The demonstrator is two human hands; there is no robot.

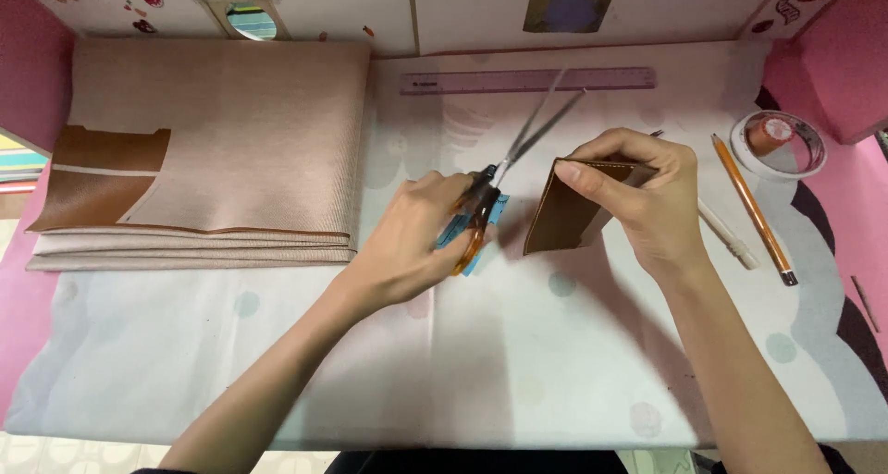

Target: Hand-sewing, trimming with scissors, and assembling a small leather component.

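The left hand (416,238) is closed around the orange handles of scissors (504,173), blades parted and pointing away. Just right of it, the right hand (647,201) pinches a folded brown leather piece (564,220) upright. Beyond lies a purple ruler (527,80).

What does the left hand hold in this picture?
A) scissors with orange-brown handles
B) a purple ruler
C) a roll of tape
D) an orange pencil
A: the left hand grips the scissors by their orange-brown handles, blades open, while the purple ruler, roll of tape and orange pencil lie untouched on the table.
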